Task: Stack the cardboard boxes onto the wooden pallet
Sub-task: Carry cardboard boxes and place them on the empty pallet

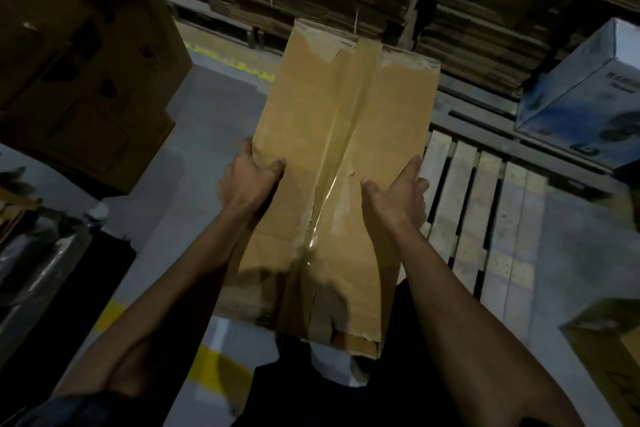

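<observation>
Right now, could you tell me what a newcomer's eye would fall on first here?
The long taped cardboard box fills the centre, gripped on its sides by the left hand and right hand. To its right lies the pale wooden pallet on the floor, with a blue-and-white printed box beyond it.

blue box [585, 94] cropped (right edge), print blurred

1. You see a long tan cardboard box [332, 163] with a glossy, darker tan tape strip down its middle.
2. The slatted pale wooden pallet [485, 218] looks light beige.
3. The blue-and-white printed carton [585, 94] carries dark markings.
4. The grey concrete floor [214, 121] bears yellow painted marks.
</observation>
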Demonstrator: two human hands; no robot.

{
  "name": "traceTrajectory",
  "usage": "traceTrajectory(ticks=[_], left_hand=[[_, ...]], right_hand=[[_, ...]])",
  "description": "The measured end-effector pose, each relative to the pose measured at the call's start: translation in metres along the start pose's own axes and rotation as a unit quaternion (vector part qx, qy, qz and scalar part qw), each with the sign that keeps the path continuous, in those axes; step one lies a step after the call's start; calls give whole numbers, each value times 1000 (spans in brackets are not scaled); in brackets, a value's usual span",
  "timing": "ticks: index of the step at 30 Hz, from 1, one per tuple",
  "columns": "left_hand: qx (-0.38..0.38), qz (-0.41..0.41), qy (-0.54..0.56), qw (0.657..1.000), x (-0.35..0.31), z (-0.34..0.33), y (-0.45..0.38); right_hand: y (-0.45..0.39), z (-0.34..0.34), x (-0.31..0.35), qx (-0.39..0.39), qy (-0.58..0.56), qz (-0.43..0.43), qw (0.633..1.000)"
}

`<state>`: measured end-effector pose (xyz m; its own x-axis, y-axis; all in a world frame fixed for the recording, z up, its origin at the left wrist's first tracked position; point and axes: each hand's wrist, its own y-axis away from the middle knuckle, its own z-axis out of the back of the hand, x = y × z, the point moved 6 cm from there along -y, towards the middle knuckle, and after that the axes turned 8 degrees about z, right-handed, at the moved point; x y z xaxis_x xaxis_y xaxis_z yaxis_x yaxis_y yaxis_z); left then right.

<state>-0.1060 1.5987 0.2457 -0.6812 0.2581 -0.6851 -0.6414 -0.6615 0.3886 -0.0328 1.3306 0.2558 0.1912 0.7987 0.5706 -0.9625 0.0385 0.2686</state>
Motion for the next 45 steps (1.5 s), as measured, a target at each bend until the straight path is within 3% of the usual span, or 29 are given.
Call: traceTrajectory(ticks=[17, 25, 28, 31, 33, 37, 45], left_hand=[[6, 69, -76, 995, 30, -199, -246], [17, 42, -76, 996, 40, -272, -347], [75, 16, -77, 994, 51, -302, -380], [151, 3, -180, 972, 78, -331, -392], [148, -22, -247, 957, 94, -339, -391], [142, -42, -238, 960, 108, -333, -375], [167, -31, -281, 945, 160, -306, -295]], right_hand=[[-269, -155, -70, 85, 42, -34, 995], [-376, -222, -100, 75, 35, -25, 996], [-408, -250, -114, 92, 29, -24, 995], [-414, -282, -130, 157, 72, -4, 985], [-407, -295, -137, 165, 97, 15, 981], [-379, -296, -148, 156, 118, 26, 980], [-262, -302, -180, 215, 122, 33, 968]])
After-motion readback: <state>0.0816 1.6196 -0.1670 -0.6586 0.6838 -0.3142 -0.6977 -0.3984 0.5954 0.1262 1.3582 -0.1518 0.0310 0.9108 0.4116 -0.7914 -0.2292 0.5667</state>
